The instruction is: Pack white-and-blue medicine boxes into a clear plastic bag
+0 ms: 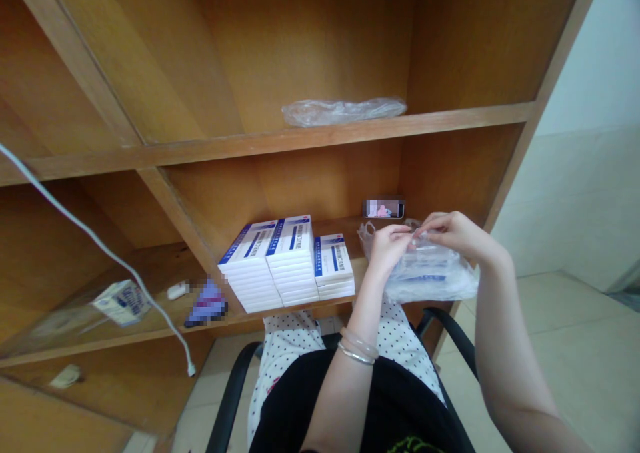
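Note:
A clear plastic bag (425,273) lies on the right of the low shelf, and boxes with blue print show faintly through it. My left hand (393,243), with bangles on its wrist, pinches the bag's top edge. Close beside it, my right hand (447,232) has its fingers closed on the same gathered plastic. The fingertips of both hands nearly meet there. To the left stand stacks of white and blue boxes (290,260), two tall and one shorter (334,260).
Behind the bag a phone (384,208) leans upright. Another clear plastic bag (345,112) rests on the shelf above. Leftward are a white carton (121,302), a small white object (178,290) and a purple item (207,303). A white cable (100,243) hangs in front; chair armrests (235,393) flank me.

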{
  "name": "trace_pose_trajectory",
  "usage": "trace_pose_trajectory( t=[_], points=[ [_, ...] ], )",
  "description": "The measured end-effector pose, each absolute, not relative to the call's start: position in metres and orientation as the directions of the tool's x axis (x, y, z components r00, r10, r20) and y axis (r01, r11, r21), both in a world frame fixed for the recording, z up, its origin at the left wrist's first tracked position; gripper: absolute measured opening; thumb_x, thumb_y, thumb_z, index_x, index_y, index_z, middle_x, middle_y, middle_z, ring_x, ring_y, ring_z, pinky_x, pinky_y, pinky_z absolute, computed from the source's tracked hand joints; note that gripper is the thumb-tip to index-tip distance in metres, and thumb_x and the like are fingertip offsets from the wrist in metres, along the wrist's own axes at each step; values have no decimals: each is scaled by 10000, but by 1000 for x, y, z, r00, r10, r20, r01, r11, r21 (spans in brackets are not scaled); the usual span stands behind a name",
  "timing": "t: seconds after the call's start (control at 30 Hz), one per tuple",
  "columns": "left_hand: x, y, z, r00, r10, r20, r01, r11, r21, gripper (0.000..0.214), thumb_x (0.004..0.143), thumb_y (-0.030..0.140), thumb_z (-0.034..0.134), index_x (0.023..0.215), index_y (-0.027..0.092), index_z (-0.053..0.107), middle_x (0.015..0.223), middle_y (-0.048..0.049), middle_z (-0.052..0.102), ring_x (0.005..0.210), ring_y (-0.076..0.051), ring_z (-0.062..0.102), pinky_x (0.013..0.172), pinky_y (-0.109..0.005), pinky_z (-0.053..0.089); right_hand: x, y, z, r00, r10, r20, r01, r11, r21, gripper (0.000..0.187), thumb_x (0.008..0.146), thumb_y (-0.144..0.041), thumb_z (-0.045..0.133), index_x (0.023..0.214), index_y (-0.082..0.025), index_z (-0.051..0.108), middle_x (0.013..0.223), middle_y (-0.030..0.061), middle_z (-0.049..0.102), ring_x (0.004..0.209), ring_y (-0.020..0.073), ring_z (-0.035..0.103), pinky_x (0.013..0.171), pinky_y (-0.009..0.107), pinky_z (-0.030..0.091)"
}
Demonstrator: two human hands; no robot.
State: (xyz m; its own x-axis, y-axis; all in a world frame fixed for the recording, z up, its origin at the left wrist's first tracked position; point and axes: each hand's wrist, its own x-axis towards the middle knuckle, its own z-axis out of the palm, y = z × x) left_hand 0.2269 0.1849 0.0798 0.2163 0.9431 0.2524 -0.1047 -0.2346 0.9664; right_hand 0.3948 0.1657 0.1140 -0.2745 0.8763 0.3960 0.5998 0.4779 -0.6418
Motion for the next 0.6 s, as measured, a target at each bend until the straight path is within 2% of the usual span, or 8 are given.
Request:
trace_pose_trajectory(
  t=[0.13,0.23,0.33,0.47,0.6],
  points=[
    [221,185,84,364,889,278,56,-319,946,238,740,77,615,971,98,668,958,-132,704,785,-176,659,715,-290,515,394,165,115,-281,871,402,614,485,-622,189,791,-291,595,859,-239,763,917,60,680,835,224,620,727,335,466],
    [223,188,83,294,884,364,268,-442,856,141,767,172,627,882,127,694,904,-115,712,823,-207,655,755,-318,503,393,166,114,-272,873,406,626,481,-614,198,796,-283,590,896,-239,756,931,59,683,842,224,621,713,328,466],
    [229,188,79,212,889,406,408,-458,790,143,794,224,604,869,152,702,810,-91,713,753,-206,650,748,-326,496,394,168,113,-263,873,410,634,477,-609,208,796,-308,596,911,-237,753,940,65,693,845,234,624,690,325,469],
    [234,189,74,180,897,403,394,-442,806,196,803,189,567,950,177,695,788,-70,714,715,-191,655,702,-297,496,398,170,110,-278,871,406,617,486,-619,190,789,-317,605,878,-227,746,942,57,701,839,228,631,685,314,475],
    [233,195,70,226,918,326,218,-374,902,223,806,150,527,955,154,692,900,-87,721,644,-159,659,634,-270,505,400,170,110,-273,886,374,617,460,-638,173,777,-320,615,841,-212,734,916,57,708,830,227,633,689,312,478]
  ],
)
